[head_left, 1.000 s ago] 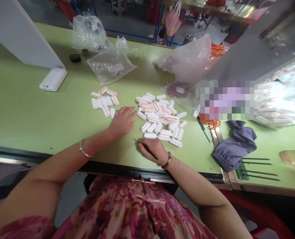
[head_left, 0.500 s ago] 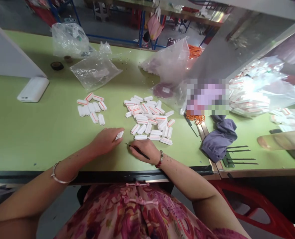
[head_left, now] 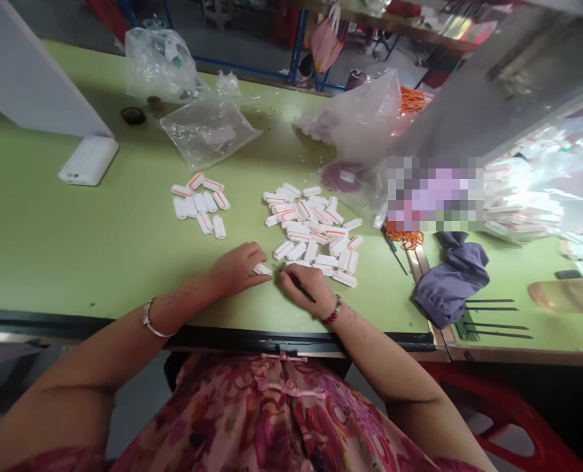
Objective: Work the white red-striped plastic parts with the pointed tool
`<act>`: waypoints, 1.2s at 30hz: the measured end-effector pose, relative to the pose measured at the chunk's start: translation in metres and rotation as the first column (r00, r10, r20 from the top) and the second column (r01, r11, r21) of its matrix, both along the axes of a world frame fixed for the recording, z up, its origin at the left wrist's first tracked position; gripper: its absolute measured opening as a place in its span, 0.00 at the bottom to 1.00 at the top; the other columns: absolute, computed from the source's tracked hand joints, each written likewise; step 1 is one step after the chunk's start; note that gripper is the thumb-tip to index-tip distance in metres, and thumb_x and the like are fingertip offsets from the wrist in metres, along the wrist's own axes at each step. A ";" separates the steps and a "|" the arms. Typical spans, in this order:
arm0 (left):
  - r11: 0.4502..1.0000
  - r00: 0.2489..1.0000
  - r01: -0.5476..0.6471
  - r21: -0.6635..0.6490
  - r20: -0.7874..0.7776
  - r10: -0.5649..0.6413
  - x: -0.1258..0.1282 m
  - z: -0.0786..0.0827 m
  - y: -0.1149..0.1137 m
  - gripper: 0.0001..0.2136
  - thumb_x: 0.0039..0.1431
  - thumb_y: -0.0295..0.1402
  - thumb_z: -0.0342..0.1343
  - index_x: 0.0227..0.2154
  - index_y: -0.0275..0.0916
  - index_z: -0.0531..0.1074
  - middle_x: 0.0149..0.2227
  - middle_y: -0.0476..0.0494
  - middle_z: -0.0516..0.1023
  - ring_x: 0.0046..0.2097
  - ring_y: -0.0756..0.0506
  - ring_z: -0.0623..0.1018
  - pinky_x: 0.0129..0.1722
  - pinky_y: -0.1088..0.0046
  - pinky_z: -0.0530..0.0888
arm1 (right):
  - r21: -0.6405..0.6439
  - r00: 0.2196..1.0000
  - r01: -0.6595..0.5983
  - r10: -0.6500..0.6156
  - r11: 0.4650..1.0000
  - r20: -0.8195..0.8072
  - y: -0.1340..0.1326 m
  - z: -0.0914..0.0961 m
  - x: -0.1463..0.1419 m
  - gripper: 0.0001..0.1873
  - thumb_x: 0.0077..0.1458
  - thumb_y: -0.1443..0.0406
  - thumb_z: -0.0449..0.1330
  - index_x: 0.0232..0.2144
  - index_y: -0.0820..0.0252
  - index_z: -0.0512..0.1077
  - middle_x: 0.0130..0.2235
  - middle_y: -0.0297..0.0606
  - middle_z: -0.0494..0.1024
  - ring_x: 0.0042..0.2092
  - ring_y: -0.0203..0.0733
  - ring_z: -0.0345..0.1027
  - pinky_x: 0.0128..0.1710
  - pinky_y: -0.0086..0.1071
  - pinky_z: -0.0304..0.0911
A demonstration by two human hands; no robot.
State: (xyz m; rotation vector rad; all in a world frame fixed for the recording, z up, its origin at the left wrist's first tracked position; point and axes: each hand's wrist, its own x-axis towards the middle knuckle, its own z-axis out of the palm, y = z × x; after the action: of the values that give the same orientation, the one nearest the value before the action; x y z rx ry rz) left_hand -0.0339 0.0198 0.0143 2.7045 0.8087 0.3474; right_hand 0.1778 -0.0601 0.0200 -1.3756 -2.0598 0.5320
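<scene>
My left hand (head_left: 237, 270) pinches a small white plastic piece (head_left: 261, 269) between thumb and fingers, just above the table. My right hand (head_left: 310, 288) is closed around a slim black pointed tool (head_left: 303, 288), held like a pen. Its fine tip is beside the piece; whether they touch I cannot tell. Behind my right hand lies a loose pile of similar white pieces (head_left: 316, 226), many with an orange stripe. A smaller group of white pieces (head_left: 200, 204) lies beyond my left hand.
A white box-like device (head_left: 89, 161) stands left, near a black tape roll (head_left: 133, 116). Clear plastic bags (head_left: 207, 134) lie at the back. Right are a purple-grey cloth (head_left: 451, 278), a second black tool (head_left: 395, 252) and a bag of white pieces (head_left: 522, 200).
The whole view has shifted, so the table's things appear further right. My hands have come closer together, bringing the tool's tip up to the white piece.
</scene>
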 end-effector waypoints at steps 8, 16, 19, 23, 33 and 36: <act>0.987 0.989 0.039 -0.157 0.146 -0.016 -0.008 -0.007 -0.001 0.12 0.67 0.37 0.47 0.41 0.36 0.72 0.38 0.43 0.70 0.40 0.47 0.72 0.41 0.72 0.69 | 0.076 0.994 0.111 -0.111 0.991 -0.001 0.003 -0.002 0.010 0.12 0.63 0.61 0.51 0.33 0.59 0.71 0.25 0.35 0.74 0.26 0.35 0.66 0.29 0.28 0.59; 0.994 0.996 -0.016 -0.106 0.090 0.026 -0.004 -0.004 -0.007 0.10 0.65 0.33 0.48 0.43 0.36 0.72 0.39 0.42 0.69 0.39 0.47 0.71 0.41 0.71 0.69 | 0.178 0.993 -0.098 0.085 0.979 0.080 -0.003 -0.003 0.004 0.11 0.64 0.63 0.52 0.30 0.59 0.70 0.22 0.33 0.72 0.23 0.33 0.63 0.27 0.28 0.56; 0.997 0.998 -0.018 -0.077 0.059 0.023 -0.003 -0.002 -0.009 0.10 0.66 0.34 0.48 0.43 0.36 0.71 0.38 0.42 0.69 0.39 0.47 0.70 0.41 0.71 0.69 | 0.164 0.991 -0.100 0.083 0.981 0.106 -0.002 -0.001 0.002 0.11 0.64 0.64 0.51 0.30 0.59 0.70 0.23 0.33 0.72 0.24 0.33 0.63 0.27 0.28 0.56; 1.000 1.000 -0.006 -0.005 0.005 0.006 -0.002 0.000 -0.009 0.11 0.66 0.34 0.47 0.42 0.35 0.71 0.37 0.42 0.70 0.39 0.46 0.70 0.41 0.70 0.67 | 0.171 0.993 -0.074 0.057 0.982 0.107 -0.002 0.000 0.000 0.12 0.64 0.65 0.51 0.29 0.59 0.69 0.22 0.33 0.71 0.23 0.33 0.62 0.27 0.28 0.55; 0.980 0.998 0.031 0.194 -0.052 -0.021 -0.002 -0.009 -0.009 0.11 0.67 0.36 0.48 0.43 0.35 0.71 0.32 0.44 0.71 0.35 0.46 0.71 0.35 0.70 0.65 | 0.184 0.994 -0.077 0.061 0.980 0.094 -0.001 -0.001 0.000 0.12 0.64 0.65 0.51 0.29 0.59 0.68 0.21 0.31 0.69 0.23 0.33 0.60 0.26 0.28 0.53; 0.979 0.998 0.044 0.200 -0.059 -0.032 -0.002 -0.009 -0.009 0.11 0.66 0.36 0.48 0.42 0.36 0.71 0.32 0.44 0.72 0.35 0.46 0.71 0.35 0.70 0.65 | 0.174 0.993 -0.073 0.056 0.982 0.100 -0.002 -0.002 0.000 0.12 0.64 0.65 0.50 0.28 0.58 0.68 0.21 0.31 0.69 0.23 0.33 0.59 0.26 0.28 0.53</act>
State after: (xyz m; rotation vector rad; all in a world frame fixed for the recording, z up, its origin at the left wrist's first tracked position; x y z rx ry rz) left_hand -0.0363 0.0106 0.0058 2.9258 0.7738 0.3650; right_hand 0.1777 -0.0618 0.0183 -1.2546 -2.1767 0.3055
